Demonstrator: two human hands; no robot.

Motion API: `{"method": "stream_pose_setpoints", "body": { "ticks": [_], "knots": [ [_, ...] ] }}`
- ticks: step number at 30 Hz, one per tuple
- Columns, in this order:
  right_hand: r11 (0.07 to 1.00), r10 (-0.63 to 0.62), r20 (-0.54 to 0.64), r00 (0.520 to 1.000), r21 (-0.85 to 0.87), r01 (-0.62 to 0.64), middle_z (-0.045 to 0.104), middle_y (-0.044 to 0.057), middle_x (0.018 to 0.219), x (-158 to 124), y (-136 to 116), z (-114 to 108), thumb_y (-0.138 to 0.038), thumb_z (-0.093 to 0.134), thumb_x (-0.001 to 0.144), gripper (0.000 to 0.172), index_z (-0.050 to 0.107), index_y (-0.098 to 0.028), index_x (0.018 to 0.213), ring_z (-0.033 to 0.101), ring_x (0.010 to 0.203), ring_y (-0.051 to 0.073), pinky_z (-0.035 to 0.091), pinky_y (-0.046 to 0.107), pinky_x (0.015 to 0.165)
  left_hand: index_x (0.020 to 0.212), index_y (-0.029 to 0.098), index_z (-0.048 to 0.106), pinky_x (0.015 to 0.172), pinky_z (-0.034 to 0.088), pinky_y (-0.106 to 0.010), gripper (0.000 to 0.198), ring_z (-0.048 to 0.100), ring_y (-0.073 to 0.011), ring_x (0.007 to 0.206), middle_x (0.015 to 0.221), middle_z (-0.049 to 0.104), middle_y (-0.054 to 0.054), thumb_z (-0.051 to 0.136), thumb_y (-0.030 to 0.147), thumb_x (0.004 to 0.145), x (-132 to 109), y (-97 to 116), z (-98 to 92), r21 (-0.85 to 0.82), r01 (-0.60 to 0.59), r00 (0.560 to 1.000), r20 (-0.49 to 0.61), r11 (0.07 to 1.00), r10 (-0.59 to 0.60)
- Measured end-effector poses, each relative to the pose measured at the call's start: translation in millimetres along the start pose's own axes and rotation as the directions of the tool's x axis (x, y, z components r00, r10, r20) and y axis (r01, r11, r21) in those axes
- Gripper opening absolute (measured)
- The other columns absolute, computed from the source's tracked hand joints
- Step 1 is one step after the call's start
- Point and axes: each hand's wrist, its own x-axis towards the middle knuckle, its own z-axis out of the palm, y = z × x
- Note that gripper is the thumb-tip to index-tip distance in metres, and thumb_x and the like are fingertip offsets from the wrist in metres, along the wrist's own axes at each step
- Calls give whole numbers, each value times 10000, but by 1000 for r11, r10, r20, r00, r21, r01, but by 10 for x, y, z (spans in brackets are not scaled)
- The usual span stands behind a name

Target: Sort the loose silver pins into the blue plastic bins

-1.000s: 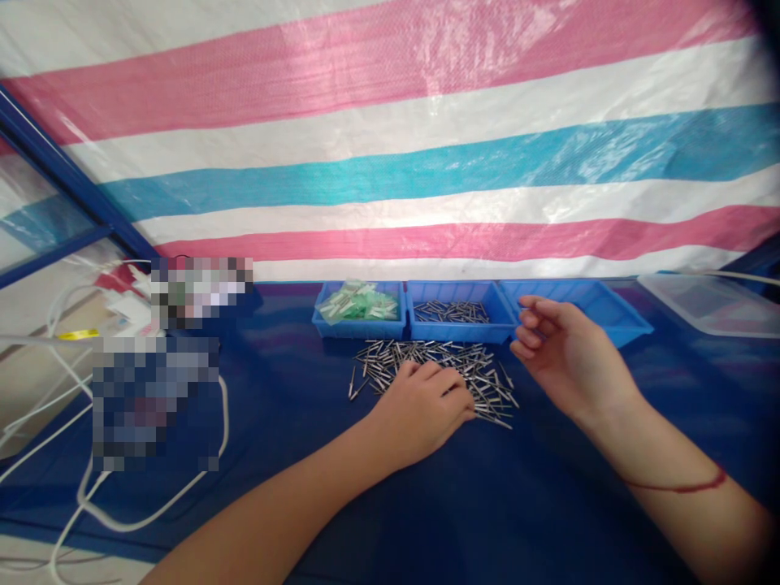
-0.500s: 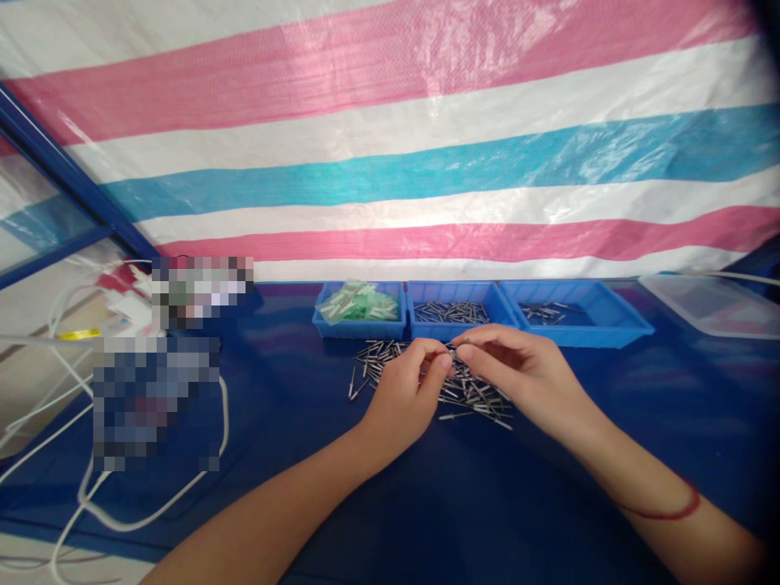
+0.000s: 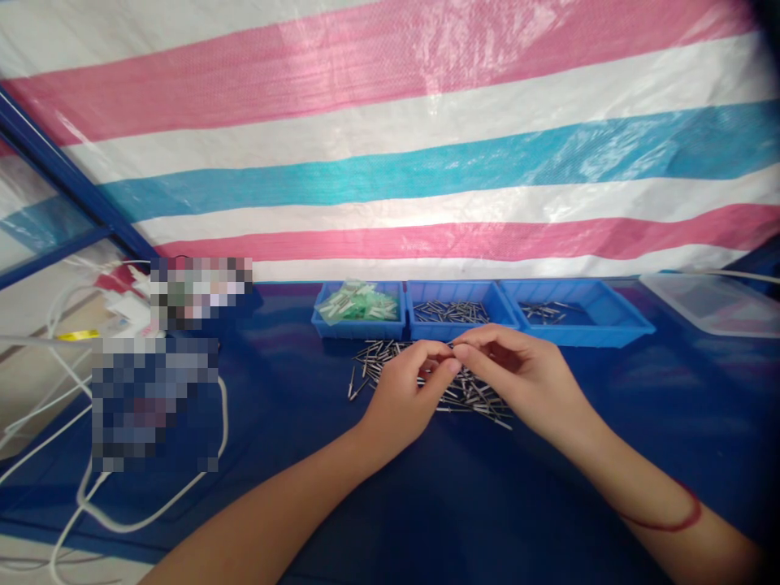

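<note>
A loose pile of small metal pins lies on the blue table cloth in front of three blue trays. My left hand and my right hand meet fingertip to fingertip just above the pile. Both are pinched on a thin metal pin that barely shows between them. The left tray holds green pieces in a clear bag. The middle tray holds many pins. The right tray holds a few pins.
A clear plastic box stands at the far right. White cables loop over the table's left side near some blurred items. A striped pink, white and blue tarp hangs right behind the trays.
A second ago my left hand lay on the pile and my right hand hovered by the right tray. They have come together above the pile in a pinch.
</note>
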Motion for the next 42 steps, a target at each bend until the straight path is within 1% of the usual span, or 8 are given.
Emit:
{"method": "stream_pose_setpoints", "body": {
  "ticks": [11,16,20,22,25,29,35,42],
  "knots": [
    [987,-121,85,989,-94,129,684,47,877,-12,-19,-53,-347,616,836,171,718,-258,940,617,796,184,498,318,663,931,174,649,699,465,-235,193,579,-133,754,856,648,-24,549,332,884,12,-20,9,-15,-15,1000,1,1000,15],
    [987,-101,85,991,-119,110,676,46,875,20,-28,-99,-346,599,845,168,719,-253,916,609,807,182,478,310,662,905,170,623,705,460,-228,136,575,-127,772,880,639,-22,585,291,858,28,-41,-15,-53,-6,996,-91,999,1],
    [989,-34,166,986,-137,57,663,41,835,37,-26,-102,-366,596,841,175,715,-237,855,588,777,178,454,309,654,957,173,613,724,459,-237,168,580,-129,788,871,627,-20,575,309,866,39,-31,-36,-70,-4,994,-114,998,-4],
    [996,69,119,991,-66,-61,613,24,705,52,-14,-95,-388,610,827,194,705,-221,803,548,670,150,428,292,593,1079,178,575,711,459,-241,253,578,-124,759,873,627,-16,570,321,870,35,-24,-38,-61,10,996,-85,998,-15],
    [935,266,-91,960,268,-234,471,-22,586,112,41,-147,-412,637,799,209,689,-209,812,412,512,90,339,255,469,1227,179,491,711,457,-255,380,582,-132,770,910,636,-26,547,338,887,18,-25,-38,27,-14,1000,-17,1000,15],
    [738,454,-214,865,635,-230,438,-29,630,241,175,-392,-361,673,765,147,671,-225,820,319,467,54,261,239,401,1160,170,574,878,420,-325,314,565,-185,968,1024,634,-68,516,345,907,-17,-43,-40,280,-229,969,156,932,192],
    [613,556,-249,793,767,-189,445,-39,602,314,228,-593,-298,629,759,127,651,-203,841,297,450,50,269,209,370,1109,242,624,874,361,-393,294,486,-241,1090,1158,596,-46,534,418,892,-66,-90,-43,555,-416,894,395,720,212],
    [577,574,-164,803,777,-254,425,-36,616,251,61,-370,-220,621,730,86,674,-176,780,305,477,43,279,177,385,983,235,632,841,330,-369,202,489,-200,1036,1096,605,-13,455,324,947,-64,-117,-41,644,-437,888,422,627,185]
  ]
}}
